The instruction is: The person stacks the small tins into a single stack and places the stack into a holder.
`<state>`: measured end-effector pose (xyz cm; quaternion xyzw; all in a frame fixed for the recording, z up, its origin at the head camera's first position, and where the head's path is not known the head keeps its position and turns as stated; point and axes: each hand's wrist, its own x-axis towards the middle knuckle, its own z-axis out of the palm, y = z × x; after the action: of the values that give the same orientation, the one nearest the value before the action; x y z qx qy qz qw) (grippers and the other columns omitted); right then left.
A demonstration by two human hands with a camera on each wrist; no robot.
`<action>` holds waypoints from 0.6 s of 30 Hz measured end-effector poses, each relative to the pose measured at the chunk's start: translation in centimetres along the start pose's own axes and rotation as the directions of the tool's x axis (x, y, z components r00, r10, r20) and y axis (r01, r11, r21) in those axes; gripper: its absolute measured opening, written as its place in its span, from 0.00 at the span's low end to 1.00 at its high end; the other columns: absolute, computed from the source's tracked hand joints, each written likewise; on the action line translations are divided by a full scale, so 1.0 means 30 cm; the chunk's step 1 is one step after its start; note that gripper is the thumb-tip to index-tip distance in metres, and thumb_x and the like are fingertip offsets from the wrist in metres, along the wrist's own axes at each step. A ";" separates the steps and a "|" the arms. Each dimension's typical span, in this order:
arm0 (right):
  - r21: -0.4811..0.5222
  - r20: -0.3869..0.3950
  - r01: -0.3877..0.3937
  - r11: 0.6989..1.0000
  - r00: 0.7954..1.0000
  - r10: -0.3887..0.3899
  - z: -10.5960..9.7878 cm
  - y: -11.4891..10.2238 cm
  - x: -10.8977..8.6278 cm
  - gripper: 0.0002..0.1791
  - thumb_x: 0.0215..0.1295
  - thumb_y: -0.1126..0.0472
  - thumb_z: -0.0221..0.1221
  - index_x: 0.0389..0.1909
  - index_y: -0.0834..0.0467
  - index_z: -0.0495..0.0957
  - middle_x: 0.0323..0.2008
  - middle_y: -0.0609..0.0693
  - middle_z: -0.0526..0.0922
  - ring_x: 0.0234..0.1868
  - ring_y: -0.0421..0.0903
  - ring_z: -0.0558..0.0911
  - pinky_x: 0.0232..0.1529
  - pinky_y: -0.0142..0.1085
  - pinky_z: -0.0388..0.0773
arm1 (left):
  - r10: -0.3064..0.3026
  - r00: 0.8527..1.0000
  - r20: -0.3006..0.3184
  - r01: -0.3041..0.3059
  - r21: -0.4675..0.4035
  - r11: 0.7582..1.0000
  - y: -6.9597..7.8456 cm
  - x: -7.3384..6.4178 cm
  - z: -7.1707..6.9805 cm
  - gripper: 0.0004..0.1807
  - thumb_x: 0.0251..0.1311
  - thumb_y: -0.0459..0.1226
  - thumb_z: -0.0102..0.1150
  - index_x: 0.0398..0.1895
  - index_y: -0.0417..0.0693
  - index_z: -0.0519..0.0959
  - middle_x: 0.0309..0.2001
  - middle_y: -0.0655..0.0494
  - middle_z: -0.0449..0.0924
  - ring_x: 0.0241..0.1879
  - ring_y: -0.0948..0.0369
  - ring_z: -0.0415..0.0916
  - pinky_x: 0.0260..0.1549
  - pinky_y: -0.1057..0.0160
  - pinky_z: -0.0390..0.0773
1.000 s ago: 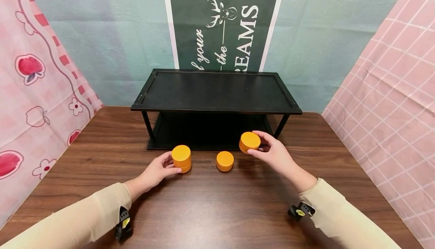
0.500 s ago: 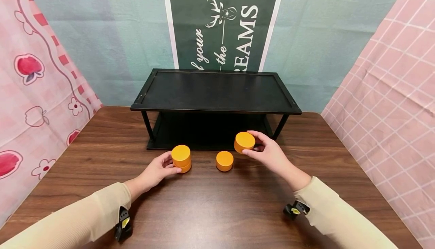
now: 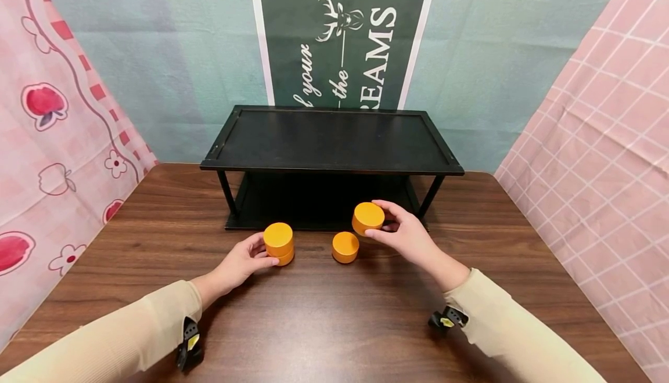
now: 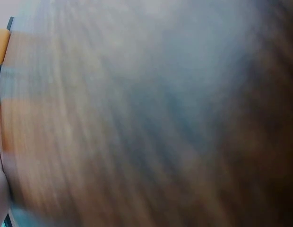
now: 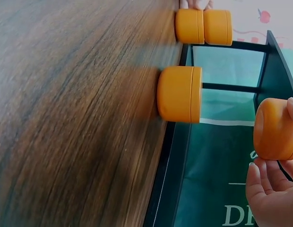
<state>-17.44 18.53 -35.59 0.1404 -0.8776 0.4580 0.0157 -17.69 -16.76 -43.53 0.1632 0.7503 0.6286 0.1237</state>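
Two orange round lidded jars stand stacked on the table at centre left, an upper jar (image 3: 278, 238) on a lower jar (image 3: 284, 259). My left hand (image 3: 241, 263) grips the lower one, its thumb at the front. A third jar (image 3: 345, 248) stands alone, upright on the wood to the right. Above and just right of it, my right hand (image 3: 410, 235) holds another orange jar (image 3: 368, 218) between thumb and fingers. In the right wrist view this held jar (image 5: 276, 130) is off the table. The left wrist view is mostly blurred wood.
A black two-tier shelf (image 3: 334, 142) stands behind the jars, its lower board close to them. The brown wooden table (image 3: 334, 325) spreads in front. Patterned cloths hang at the left (image 3: 73, 139), back and right (image 3: 601, 139).
My right hand has carried its jar leftward, closer to the lone jar, still raised. My left hand and the stack have stayed put.
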 end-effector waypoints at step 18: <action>0.028 0.010 0.026 0.999 1.000 -0.026 0.039 -0.033 0.021 0.35 0.53 0.60 0.68 0.61 0.62 0.67 0.53 0.58 0.74 0.45 0.50 0.76 0.48 0.46 0.76 | -0.002 1.000 0.003 0.002 0.008 1.000 0.002 -0.001 -0.001 0.34 0.54 0.30 0.64 0.62 0.28 0.61 0.57 0.34 0.68 0.58 0.45 0.66 0.55 0.65 0.70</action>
<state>-17.66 16.90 -35.37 0.1544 -0.8693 0.4693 0.0150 -17.68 -16.79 -43.47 0.1641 0.7527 0.6252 0.1248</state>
